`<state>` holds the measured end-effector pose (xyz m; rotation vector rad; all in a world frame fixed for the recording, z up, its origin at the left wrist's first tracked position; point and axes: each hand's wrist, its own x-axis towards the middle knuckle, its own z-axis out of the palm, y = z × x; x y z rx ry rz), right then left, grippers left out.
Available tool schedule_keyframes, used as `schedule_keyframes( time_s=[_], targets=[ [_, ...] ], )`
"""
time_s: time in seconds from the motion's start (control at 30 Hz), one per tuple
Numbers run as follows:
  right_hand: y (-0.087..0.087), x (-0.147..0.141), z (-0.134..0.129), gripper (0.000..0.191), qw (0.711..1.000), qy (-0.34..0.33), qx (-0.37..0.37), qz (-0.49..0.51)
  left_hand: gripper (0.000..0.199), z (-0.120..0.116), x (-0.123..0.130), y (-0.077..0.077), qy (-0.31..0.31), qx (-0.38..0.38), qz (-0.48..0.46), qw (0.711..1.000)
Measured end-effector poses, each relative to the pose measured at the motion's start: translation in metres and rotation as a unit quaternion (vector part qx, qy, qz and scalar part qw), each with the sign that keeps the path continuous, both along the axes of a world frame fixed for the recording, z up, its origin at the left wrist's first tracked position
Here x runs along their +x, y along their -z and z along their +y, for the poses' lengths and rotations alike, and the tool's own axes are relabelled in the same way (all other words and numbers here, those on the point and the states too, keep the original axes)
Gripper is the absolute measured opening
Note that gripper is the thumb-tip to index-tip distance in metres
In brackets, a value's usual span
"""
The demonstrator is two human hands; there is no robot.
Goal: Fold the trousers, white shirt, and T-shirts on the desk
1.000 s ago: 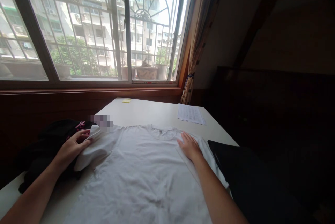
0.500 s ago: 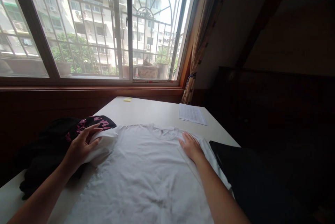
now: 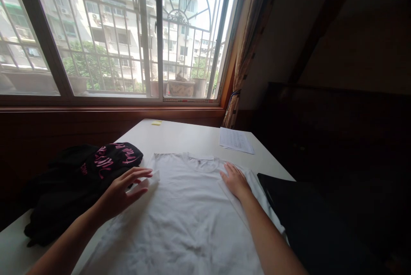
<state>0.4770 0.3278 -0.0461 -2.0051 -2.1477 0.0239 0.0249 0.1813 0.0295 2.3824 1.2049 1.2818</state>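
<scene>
A white T-shirt [image 3: 189,206] lies spread on the white table, its neckline toward the window. My left hand [image 3: 126,187] is at the shirt's left side, with white sleeve cloth between the thumb and fingers. That sleeve is turned inward over the body of the shirt and casts a shadow on it. My right hand [image 3: 236,179] rests flat near the right shoulder, just beside the collar, fingers stretched out. Under its forearm the right side shows a folded edge.
A black garment with pink lettering [image 3: 80,185] lies bunched at the left. Dark folded material [image 3: 298,215] sits along the right. Printed papers [image 3: 236,140] and yellow sticky notes [image 3: 156,123] are on the far part of the table [image 3: 189,136], below the barred window.
My left hand has moved right and slightly toward me, bringing the left sleeve inward over the shirt. The black garment's lettering shows more fully. My right hand has stayed in place.
</scene>
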Motion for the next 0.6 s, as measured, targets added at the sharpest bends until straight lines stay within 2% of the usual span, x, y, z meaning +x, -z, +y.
schedule_keyframes(
  time_s=[0.1,0.2,0.27,0.37,0.47,0.53,0.6],
  targets=[
    [0.000,-0.001,-0.001,0.060,1.000,0.002,0.004,0.003,0.038,-0.006,-0.006,-0.005,0.019,-0.050,-0.050,0.997],
    [-0.001,-0.003,-0.003,0.058,1.000,0.003,0.010,0.009,0.032,-0.007,-0.025,-0.007,-0.012,-0.108,-0.100,0.989],
    [-0.004,-0.004,-0.004,0.057,1.000,0.002,0.016,0.016,0.029,-0.006,-0.040,-0.008,-0.039,-0.143,-0.101,0.984],
    [-0.011,-0.009,-0.007,0.053,0.999,0.004,0.032,0.034,0.026,-0.005,-0.057,-0.010,-0.062,-0.187,-0.032,0.980],
    [-0.021,-0.025,-0.009,0.048,0.996,-0.007,0.060,0.059,0.022,-0.006,-0.062,-0.011,-0.057,-0.246,0.050,0.966],
    [-0.029,-0.045,-0.011,0.045,0.993,-0.039,0.076,0.080,0.020,-0.008,-0.061,-0.010,-0.044,-0.292,0.079,0.952],
    [-0.035,-0.073,-0.016,0.041,0.986,-0.102,0.080,0.101,0.022,-0.010,-0.061,-0.007,-0.034,-0.333,0.092,0.938]
  ],
)
